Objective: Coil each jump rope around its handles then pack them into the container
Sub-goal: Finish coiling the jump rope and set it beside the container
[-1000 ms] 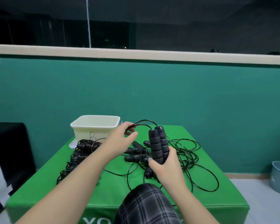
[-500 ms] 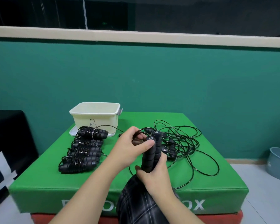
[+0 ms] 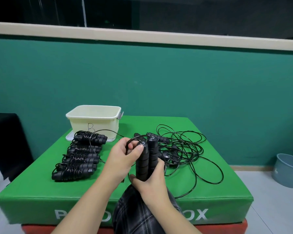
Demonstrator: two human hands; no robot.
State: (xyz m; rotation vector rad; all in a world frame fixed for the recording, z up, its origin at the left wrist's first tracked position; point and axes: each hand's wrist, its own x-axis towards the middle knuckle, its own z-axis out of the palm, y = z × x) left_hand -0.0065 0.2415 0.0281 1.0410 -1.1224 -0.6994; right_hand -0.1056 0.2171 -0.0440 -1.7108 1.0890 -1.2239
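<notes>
My right hand (image 3: 150, 181) grips two black foam jump-rope handles (image 3: 147, 159) upright, side by side, above the front of the green box (image 3: 41, 191). My left hand (image 3: 123, 156) pinches the thin black cord at the top of those handles. Several coiled jump ropes (image 3: 78, 159) lie in a row on the left of the box. A tangle of loose cords and handles (image 3: 179, 149) lies to the right. The cream plastic container (image 3: 93, 122) stands at the back left, on its lid.
A grey-blue bucket (image 3: 287, 169) stands on the floor at the right. A black object with white markings (image 3: 5, 149) is at the left edge. My plaid-clad knee (image 3: 139, 213) is against the box front. The teal wall lies behind.
The handles came toward me and upright, away from the loose pile. My left hand moved from the cord loop above the pile to the handle tops. The camera tilted up a little.
</notes>
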